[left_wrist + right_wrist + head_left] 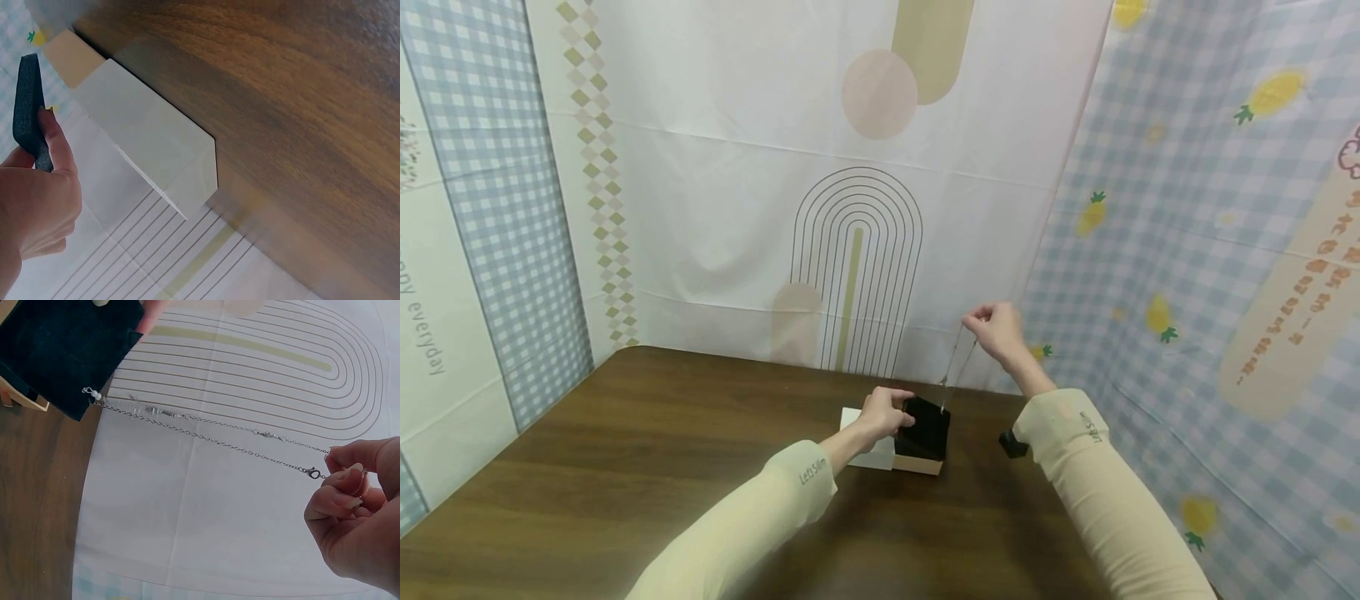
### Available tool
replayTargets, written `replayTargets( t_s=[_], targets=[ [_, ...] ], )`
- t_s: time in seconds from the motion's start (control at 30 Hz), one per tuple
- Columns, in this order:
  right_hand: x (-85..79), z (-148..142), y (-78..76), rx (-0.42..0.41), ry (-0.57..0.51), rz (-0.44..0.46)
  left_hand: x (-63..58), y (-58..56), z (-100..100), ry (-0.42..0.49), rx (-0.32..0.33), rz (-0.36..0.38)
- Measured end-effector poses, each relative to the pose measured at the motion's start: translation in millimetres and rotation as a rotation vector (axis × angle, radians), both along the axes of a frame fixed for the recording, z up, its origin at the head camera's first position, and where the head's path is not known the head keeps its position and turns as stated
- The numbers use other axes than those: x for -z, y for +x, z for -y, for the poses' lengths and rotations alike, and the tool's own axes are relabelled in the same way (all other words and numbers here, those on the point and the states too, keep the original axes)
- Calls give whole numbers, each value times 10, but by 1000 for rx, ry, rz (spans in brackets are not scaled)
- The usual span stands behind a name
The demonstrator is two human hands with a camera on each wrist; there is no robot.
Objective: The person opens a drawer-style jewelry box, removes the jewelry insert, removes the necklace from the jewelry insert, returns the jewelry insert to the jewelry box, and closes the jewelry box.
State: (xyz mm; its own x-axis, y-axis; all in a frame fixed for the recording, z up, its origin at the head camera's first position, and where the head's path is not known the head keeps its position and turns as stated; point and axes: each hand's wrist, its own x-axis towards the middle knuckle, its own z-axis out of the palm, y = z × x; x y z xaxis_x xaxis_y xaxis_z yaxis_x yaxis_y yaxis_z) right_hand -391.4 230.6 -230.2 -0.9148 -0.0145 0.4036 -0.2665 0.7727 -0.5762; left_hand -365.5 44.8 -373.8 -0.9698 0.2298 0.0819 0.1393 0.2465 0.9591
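Note:
My right hand is raised, pinching the clasp end of a thin silver necklace between thumb and fingers. The chain runs down in two strands to a corner of a black jewelry pad, where small white beads show in the right wrist view. My left hand pinches that pad by its edge, thumb on its face. The pad is tilted above a box with a white sleeve and a kraft-brown drawer that is partly slid out. The inside of the drawer is mostly hidden behind the pad.
A brown wooden table carries the box near its back edge. Printed curtains hang behind and along both sides. A small black thing shows under the right cuff; whether it is worn or lies on the table is unclear.

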Motion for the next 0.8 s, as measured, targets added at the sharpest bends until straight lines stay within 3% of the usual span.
replayTargets(
  t_s=[0.8],
  targets=[
    [-145,-147,-4,36,-62,45,29,21,1,5,-54,4]
  ],
)
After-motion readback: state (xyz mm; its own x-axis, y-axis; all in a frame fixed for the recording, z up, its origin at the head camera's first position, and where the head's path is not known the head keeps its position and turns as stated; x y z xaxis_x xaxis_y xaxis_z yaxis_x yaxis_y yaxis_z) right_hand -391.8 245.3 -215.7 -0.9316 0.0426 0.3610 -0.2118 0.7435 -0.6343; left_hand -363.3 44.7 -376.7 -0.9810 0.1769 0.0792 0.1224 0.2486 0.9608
